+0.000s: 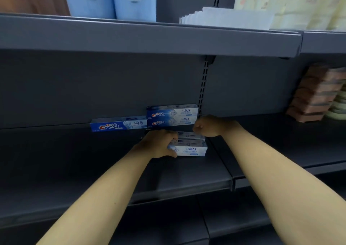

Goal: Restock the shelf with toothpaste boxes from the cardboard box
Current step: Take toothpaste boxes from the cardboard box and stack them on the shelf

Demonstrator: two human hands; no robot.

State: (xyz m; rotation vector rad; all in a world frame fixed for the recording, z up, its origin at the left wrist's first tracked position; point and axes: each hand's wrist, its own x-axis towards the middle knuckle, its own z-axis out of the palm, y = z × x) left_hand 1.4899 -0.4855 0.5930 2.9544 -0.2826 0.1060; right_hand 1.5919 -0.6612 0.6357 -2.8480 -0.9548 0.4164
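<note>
Dark shelf [112, 169]: left hand [159, 144] clamped on toothpaste boxes [191, 147], right hand [207, 125] fisted, empty.

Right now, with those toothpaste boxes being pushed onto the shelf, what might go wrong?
1. The left hand grips the white toothpaste boxes at one end only, so the pile might skew or slide apart.
2. Pushed further, they could knock the two stacked white Crest boxes behind.
3. The curled right hand, close beside that stack, might nudge it.

Both forearms are bare to the frame's lower edge, and the hands [159, 143] wear no gloves or rings.
</note>
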